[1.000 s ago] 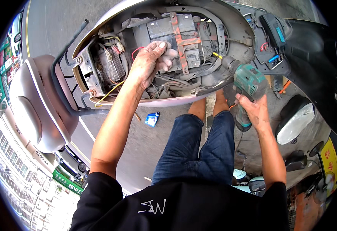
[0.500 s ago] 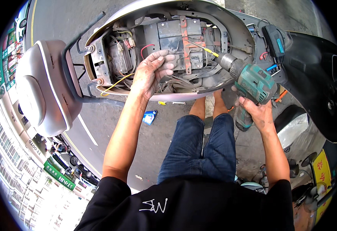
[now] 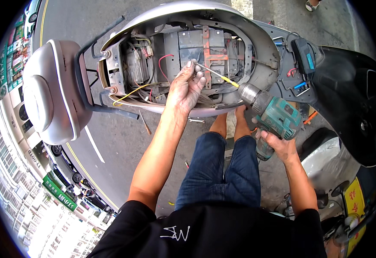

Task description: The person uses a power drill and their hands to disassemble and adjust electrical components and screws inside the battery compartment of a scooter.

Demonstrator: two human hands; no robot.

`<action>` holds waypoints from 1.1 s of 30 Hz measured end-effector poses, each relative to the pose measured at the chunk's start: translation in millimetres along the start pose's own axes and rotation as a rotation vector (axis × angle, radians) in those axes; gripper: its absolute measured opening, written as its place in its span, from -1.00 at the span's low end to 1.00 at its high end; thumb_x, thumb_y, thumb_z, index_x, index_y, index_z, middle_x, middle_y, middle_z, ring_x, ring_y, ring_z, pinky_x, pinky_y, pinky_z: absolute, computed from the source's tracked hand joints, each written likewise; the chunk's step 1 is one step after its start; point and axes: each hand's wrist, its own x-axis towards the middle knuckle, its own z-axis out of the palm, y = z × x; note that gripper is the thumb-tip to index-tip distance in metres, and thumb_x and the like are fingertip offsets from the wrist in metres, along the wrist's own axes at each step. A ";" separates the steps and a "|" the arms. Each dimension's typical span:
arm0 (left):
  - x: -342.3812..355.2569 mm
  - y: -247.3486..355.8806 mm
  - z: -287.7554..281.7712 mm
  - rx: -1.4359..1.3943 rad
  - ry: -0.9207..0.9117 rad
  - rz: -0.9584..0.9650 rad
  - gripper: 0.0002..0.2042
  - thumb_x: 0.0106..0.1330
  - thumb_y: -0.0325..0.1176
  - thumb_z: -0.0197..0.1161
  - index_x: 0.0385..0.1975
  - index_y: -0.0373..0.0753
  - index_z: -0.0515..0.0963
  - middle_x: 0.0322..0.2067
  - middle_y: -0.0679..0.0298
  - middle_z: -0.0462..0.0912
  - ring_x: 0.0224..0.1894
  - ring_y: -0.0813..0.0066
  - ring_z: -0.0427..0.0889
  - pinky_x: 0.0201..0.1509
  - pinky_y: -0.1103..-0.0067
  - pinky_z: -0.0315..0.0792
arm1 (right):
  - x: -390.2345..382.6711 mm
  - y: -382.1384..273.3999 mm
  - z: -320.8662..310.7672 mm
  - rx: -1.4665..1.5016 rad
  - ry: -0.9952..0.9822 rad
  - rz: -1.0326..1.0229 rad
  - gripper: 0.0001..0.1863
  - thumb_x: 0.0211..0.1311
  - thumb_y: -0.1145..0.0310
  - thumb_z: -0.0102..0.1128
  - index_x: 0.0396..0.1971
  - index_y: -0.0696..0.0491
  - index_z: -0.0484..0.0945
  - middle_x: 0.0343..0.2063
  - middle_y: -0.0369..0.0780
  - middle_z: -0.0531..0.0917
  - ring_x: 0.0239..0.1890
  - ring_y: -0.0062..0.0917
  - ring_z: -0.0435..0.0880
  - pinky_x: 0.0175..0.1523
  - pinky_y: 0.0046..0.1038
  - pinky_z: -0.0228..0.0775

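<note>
Above the grey road (image 3: 119, 144), the right hand (image 3: 281, 146) clasped a drill (image 3: 282, 115); the left hand (image 3: 183, 89), fingers half-curled, hold unclear, was beside the bit (image 3: 227, 80), where a slip risked jabs.

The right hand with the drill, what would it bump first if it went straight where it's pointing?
Probably the left hand: the drill in the right hand has its thin bit aimed toward it. Depth is unclear, so the tip might slip past.
</note>
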 end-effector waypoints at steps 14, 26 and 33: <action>45.9 -37.2 60.6 -0.061 -0.004 0.001 -0.87 0.31 -0.30 0.20 -0.26 -0.18 0.53 -0.31 0.27 0.60 -0.20 0.38 0.57 -0.03 0.40 0.48 | -0.3 6.4 -27.7 0.166 0.181 0.052 -0.48 -0.01 0.31 0.16 0.00 0.22 0.45 -0.17 -0.14 0.63 -0.35 -0.52 0.59 -0.19 -0.49 0.45; 60.9 -30.0 77.9 -0.162 -0.047 0.058 -0.88 0.29 -0.35 0.20 -0.25 -0.21 0.54 -0.29 0.26 0.61 -0.18 0.40 0.57 0.02 0.43 0.49 | 26.0 8.0 -24.1 0.665 0.093 0.089 -0.48 0.06 0.30 0.07 0.05 0.19 0.39 -0.22 -0.12 0.63 -0.43 -0.50 0.59 -0.28 -0.50 0.46; 59.4 -31.7 96.1 -0.286 0.020 0.079 -0.86 0.26 -0.29 0.23 -0.25 -0.15 0.56 -0.31 0.31 0.61 -0.22 0.40 0.55 0.01 0.45 0.46 | 33.0 5.6 -20.6 0.613 0.097 0.034 -0.49 0.06 0.30 0.05 0.04 0.20 0.38 -0.21 -0.10 0.62 -0.43 -0.50 0.59 -0.29 -0.50 0.46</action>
